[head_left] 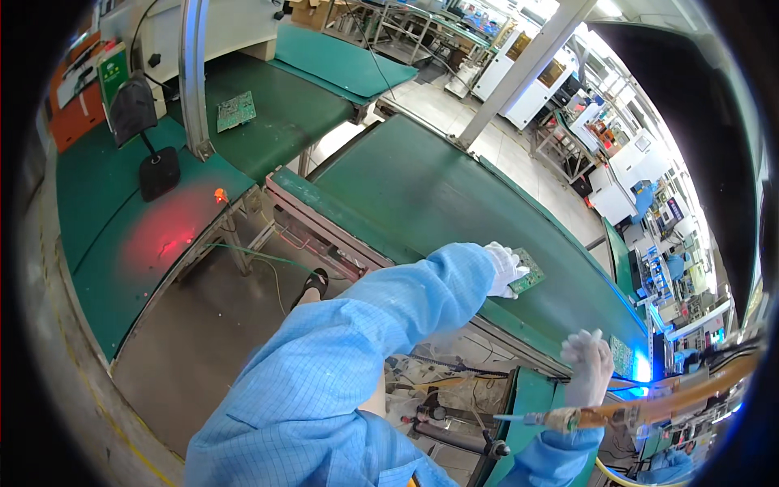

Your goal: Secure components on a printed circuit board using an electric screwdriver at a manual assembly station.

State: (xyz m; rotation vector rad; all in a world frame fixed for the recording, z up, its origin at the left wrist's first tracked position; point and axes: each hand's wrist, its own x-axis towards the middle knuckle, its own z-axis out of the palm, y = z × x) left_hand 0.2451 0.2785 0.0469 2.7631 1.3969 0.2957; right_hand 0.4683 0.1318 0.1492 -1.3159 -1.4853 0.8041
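My left hand (pixel 505 270), in a white glove and a blue checked sleeve, grips the left edge of a green circuit board (pixel 531 273) over the green conveyor belt (pixel 406 183). Whether the board rests on the belt or is slightly raised, I cannot tell. To the lower right, my right hand (pixel 587 369), also in a white glove, has its fingers up and a little apart, holding nothing. Beyond it, a second circuit board (pixel 622 355) lies at the belt's right end, by a bright blue light (pixel 642 369).
An orange-brown hose with a pale nozzle (pixel 527 419) crosses in front of my right forearm. On the far-left belt lies another circuit board (pixel 235 111). A black stand-mounted object (pixel 146 138) occupies the left green table (pixel 101 211). A metal post (pixel 523 73) rises behind the belt.
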